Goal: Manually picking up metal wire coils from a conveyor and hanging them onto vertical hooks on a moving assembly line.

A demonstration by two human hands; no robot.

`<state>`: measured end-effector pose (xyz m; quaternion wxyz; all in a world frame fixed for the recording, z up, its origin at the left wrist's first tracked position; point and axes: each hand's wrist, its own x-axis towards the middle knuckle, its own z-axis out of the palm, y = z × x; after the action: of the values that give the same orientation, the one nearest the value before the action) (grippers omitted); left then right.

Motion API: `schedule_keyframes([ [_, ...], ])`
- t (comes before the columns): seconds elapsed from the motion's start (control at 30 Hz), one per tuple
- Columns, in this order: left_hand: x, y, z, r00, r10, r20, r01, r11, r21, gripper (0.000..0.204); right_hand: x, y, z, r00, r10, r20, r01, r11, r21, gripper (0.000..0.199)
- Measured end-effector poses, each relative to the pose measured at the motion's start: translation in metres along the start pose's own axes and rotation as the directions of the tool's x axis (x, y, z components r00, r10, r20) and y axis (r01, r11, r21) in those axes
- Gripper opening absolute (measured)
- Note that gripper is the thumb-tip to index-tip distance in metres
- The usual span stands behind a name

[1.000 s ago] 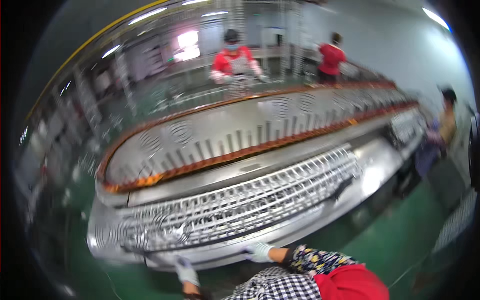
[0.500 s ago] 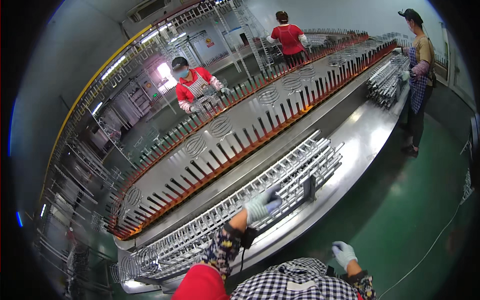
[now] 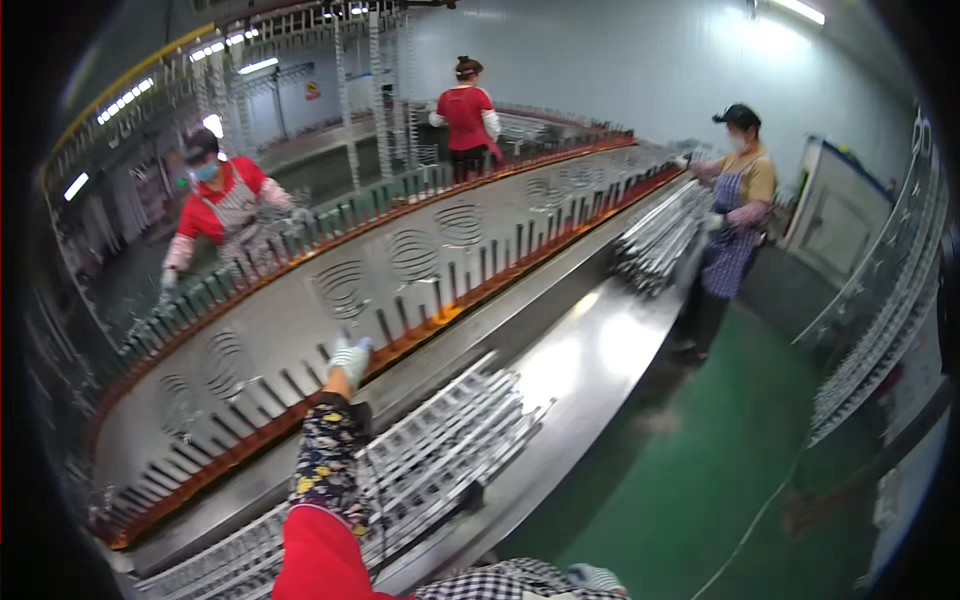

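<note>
My left hand (image 3: 349, 363), in a pale glove with bluish fingertips, reaches over the near row of dark upright pins (image 3: 323, 358). Its fingers look apart and nothing shows in them, though they are slightly blurred. Just beyond the fingertips, on the grey surface between the pin rows, is a wire piece of curved rings (image 3: 341, 288). Below my forearm lies a long stack of silvery metal racks (image 3: 440, 440). My right hand (image 3: 596, 578), also gloved, shows only in part at the lower edge beside my checked apron; its fingers cannot be made out.
More ringed wire pieces (image 3: 413, 255) sit along the orange-edged conveyor (image 3: 440, 318). A co-worker (image 3: 735, 215) stands at the right by another rack bundle (image 3: 655, 240). Two people in red (image 3: 225, 205) work across the conveyor. The metal table (image 3: 590, 360) curves beside green floor.
My left hand has moved off the rack stack and out over the conveyor pins. The view has swung right, and my right hand now sits lower, at the picture's edge.
</note>
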<state>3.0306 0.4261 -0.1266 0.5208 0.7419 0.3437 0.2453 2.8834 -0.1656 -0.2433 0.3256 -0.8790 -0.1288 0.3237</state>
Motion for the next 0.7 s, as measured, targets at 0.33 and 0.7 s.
schedule_keyframes([
  [0.33, 0.039, -0.036, -0.012, 0.904, -0.088, -0.419, -0.053, 0.948, -0.314, 0.016, 0.093, -0.021, -0.082, 0.995, -0.066, 0.077, 0.084, 0.958, -0.274, 0.035],
  [0.7, -0.064, 0.127, -0.018, 0.798, 0.148, -0.584, -0.340, 0.911, -0.234, 0.031, 0.384, -0.137, -0.272, 0.952, -0.281, -0.124, 0.301, 0.930, 0.208, 0.028],
])
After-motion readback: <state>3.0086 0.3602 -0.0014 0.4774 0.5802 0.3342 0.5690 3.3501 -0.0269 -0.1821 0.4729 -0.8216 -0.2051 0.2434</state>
